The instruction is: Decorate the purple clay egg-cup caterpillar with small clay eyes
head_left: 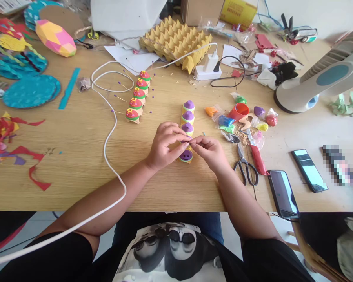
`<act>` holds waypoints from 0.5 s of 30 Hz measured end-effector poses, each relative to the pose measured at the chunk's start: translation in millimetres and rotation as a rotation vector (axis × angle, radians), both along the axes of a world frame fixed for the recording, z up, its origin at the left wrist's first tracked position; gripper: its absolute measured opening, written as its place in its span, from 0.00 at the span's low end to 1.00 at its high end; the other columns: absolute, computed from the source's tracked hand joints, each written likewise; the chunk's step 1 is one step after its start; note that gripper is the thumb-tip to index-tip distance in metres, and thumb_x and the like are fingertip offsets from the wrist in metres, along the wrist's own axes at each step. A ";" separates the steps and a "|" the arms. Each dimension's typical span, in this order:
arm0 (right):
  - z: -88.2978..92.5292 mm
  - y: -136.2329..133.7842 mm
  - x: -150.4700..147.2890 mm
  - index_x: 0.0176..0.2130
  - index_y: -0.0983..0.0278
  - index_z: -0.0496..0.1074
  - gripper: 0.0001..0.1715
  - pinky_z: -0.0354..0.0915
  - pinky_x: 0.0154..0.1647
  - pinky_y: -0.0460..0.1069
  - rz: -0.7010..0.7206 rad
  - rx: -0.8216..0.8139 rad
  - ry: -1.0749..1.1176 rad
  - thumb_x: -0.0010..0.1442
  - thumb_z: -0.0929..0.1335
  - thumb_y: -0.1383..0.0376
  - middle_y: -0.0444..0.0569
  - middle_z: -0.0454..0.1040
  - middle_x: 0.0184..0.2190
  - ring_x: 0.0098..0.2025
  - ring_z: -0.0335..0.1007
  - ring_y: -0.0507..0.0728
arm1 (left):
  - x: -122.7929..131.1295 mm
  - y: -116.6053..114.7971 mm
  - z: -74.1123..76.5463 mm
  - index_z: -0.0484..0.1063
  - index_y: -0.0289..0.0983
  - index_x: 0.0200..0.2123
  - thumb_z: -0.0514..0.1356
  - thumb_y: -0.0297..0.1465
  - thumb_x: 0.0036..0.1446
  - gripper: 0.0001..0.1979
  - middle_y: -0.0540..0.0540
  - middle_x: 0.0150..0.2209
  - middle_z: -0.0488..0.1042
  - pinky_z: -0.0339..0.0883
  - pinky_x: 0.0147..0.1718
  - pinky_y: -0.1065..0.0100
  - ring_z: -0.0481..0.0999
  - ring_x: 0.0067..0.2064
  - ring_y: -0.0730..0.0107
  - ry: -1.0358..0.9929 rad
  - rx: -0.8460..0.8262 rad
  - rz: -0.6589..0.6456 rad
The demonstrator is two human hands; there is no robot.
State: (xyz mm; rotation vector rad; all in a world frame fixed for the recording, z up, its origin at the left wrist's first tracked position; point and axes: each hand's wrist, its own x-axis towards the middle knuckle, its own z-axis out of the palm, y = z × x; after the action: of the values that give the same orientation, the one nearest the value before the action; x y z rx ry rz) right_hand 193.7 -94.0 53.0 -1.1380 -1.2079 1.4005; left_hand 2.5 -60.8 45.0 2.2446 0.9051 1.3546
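Note:
My left hand (170, 145) and my right hand (208, 150) meet over a row of egg-carton cups. Their thumbs and index fingers pinch together on a tiny dark bit, too small to name. Beneath them stands the row of cups with purple clay tops (188, 116), running away from me; my fingers hide part of it. The nearest cup (186, 156) has a dark smiling face on its purple top. Left of it lies a second cup row with red and green clay (139, 94), with toothpicks sticking out sideways.
Right of the hands lie scissors (243, 166), a red-handled cutter (258, 158), bagged coloured clay (226, 120) and phones (284, 194). A white cable (107, 150) crosses on the left. Behind are an egg tray (176, 41), a power strip (207, 73) and a white fan (320, 78).

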 end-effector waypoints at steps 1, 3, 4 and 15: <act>-0.7 0.1 -0.2 0.34 0.62 0.80 0.19 0.72 0.41 0.50 0.000 0.001 0.001 0.52 0.78 0.50 0.47 0.81 0.34 0.35 0.75 0.53 | 0.2 0.1 0.1 0.80 0.44 0.40 0.63 0.35 0.65 0.05 0.47 0.41 0.80 0.68 0.59 0.51 0.73 0.51 0.61 -0.007 0.009 -0.004; -2.1 0.2 -0.4 0.34 0.62 0.79 0.20 0.72 0.41 0.50 -0.002 -0.001 -0.006 0.52 0.78 0.50 0.47 0.81 0.34 0.35 0.75 0.54 | 0.5 0.4 -0.1 0.80 0.43 0.40 0.64 0.34 0.64 0.04 0.47 0.41 0.80 0.68 0.59 0.51 0.73 0.51 0.61 -0.017 0.027 -0.012; -2.6 0.2 -0.5 0.34 0.62 0.79 0.20 0.72 0.41 0.50 -0.004 -0.003 -0.010 0.52 0.78 0.49 0.48 0.81 0.34 0.35 0.75 0.54 | 0.6 0.5 -0.4 0.80 0.43 0.39 0.64 0.34 0.64 0.04 0.47 0.40 0.80 0.68 0.58 0.51 0.73 0.51 0.61 -0.016 0.034 -0.013; -0.6 0.0 0.3 0.30 0.62 0.77 0.19 0.69 0.36 0.49 -0.007 0.019 -0.091 0.53 0.77 0.50 0.46 0.79 0.30 0.32 0.72 0.54 | -0.1 1.2 -2.9 0.80 0.45 0.35 0.66 0.35 0.62 0.03 0.48 0.39 0.79 0.68 0.58 0.49 0.73 0.52 0.59 0.018 0.023 0.008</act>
State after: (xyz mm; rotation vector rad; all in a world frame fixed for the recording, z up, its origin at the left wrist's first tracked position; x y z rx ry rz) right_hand 194.0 -94.0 52.4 -1.2029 -1.2777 1.3414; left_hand 2.4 -59.6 42.2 2.2763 0.9098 1.3573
